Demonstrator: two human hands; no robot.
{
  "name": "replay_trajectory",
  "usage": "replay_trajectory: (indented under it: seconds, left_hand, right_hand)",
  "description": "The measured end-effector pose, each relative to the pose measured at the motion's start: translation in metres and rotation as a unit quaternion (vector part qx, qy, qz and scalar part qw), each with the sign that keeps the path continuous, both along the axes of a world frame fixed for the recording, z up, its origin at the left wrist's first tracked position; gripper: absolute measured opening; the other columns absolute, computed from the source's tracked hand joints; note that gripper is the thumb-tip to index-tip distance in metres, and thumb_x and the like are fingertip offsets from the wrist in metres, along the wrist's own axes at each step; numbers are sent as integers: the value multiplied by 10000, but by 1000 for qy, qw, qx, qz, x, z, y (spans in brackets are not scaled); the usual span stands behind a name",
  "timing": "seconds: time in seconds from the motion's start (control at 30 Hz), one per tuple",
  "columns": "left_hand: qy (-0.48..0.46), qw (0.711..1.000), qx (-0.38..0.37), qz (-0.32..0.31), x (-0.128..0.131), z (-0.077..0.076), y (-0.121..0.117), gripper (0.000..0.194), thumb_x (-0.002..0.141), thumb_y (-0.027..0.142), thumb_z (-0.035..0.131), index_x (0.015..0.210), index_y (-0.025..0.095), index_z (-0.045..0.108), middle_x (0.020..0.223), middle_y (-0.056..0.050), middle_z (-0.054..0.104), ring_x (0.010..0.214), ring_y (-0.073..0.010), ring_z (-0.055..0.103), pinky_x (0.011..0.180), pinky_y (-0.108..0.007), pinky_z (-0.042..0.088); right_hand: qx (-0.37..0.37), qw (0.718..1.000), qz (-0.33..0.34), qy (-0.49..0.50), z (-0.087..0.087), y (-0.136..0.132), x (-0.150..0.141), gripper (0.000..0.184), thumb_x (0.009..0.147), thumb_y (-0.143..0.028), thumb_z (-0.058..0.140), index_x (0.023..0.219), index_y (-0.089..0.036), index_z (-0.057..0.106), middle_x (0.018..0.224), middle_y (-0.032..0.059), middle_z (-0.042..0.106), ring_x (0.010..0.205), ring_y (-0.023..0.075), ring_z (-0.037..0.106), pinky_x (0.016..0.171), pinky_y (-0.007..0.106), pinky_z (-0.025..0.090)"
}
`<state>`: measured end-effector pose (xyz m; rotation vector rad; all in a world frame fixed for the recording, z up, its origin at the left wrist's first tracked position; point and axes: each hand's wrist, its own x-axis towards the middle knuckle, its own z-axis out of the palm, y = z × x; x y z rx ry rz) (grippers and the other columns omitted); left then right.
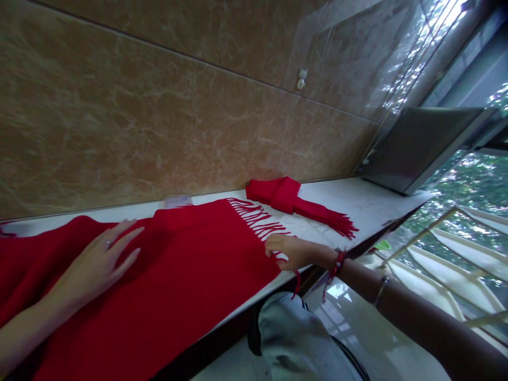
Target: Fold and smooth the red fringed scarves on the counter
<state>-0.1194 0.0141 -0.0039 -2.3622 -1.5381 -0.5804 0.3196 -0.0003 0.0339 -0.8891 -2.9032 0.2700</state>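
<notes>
A wide red scarf (190,259) lies spread along the white counter, its white-gapped fringe at the right end. My left hand (101,254) rests on the cloth at the left, fingers stretched out and a ring on one of them. At the fringed end, my right hand (291,251) has its fingers curled and pinched on the scarf's edge near the front corner. A few red strands hang below that hand. Behind it lies a second red scarf (273,193), folded and knotted, with its fringed tail (331,217) pointing right.
A brown marbled tile wall (178,116) rises behind the white counter (381,203). Toward the far right end stands a dark grey metal-edged box (420,148). A small card-like item (177,201) lies by the wall. White slatted racks (456,259) stand at the right, beyond the counter's front edge.
</notes>
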Motion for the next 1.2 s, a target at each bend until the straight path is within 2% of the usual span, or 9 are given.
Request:
replay_trajectory:
  seconds: [0.1,0.23,0.43,0.53,0.67,0.83,0.93,1.1,1.2]
  left_hand:
    - [-6,992,-84,-92,29,10,-26,593,771,498,327,1301,241,388,1455,33,151,1300,-233,230,1056,-393,247]
    - [90,939,-254,-213,47,6,-46,542,789,466,413,1311,402,280,1399,83,270,1268,-212,302,1041,-378,287]
    - [135,933,-189,-276,40,1,-40,568,838,402,422,1345,374,168,1400,53,267,1251,-206,329,1027,-378,293]
    - [139,933,-163,-290,37,1,-39,586,835,393,437,1351,368,159,1391,52,287,1237,-193,355,1021,-335,306]
    - [129,937,-170,-277,26,-2,-36,587,824,389,451,1340,394,171,1381,68,305,1236,-204,357,1021,-348,304]
    - [143,937,-187,-257,11,-7,-36,609,815,389,454,1339,410,146,1386,67,295,1244,-220,340,1014,-398,303]
    - [122,940,-191,-255,15,3,-40,592,807,405,462,1327,427,179,1374,77,322,1229,-221,366,1009,-387,318]
    - [105,948,-190,-232,51,29,-23,516,847,434,391,1333,385,226,1408,52,267,1258,-221,319,1016,-391,312]
    - [85,958,-168,-218,85,27,5,514,868,462,322,1347,289,257,1427,-9,224,1291,-236,241,1036,-421,261]
  right_hand:
    - [8,1000,-4,-30,-6,-1,3,237,603,-52,451,792,-166,537,837,52,534,836,165,460,775,286,390]
    - [33,995,-59,-69,-9,14,44,270,596,-13,412,780,-163,541,826,54,540,833,168,463,791,296,390]
    - [86,987,-120,-66,-3,21,74,254,603,12,388,722,-156,537,817,73,540,829,175,474,805,323,392]
    - [59,996,-69,-1,-2,6,52,253,615,-15,419,787,-164,532,871,67,542,850,166,473,791,306,405]
    - [35,999,7,-25,-7,-5,33,243,599,-24,435,769,-167,532,836,56,540,841,166,473,768,288,410]
    - [74,990,-73,-92,-9,16,71,231,626,-8,400,716,-159,551,786,65,549,821,173,484,793,311,403]
    - [70,987,-112,-87,0,27,86,224,610,-3,413,687,-156,556,771,63,547,798,170,504,776,306,415]
    - [94,986,-107,84,20,42,33,216,693,-72,441,838,-161,573,892,63,577,879,167,527,811,312,427]
    - [139,970,-146,137,10,55,-20,293,819,-205,408,1069,-119,534,1122,123,552,1066,191,482,926,351,372]
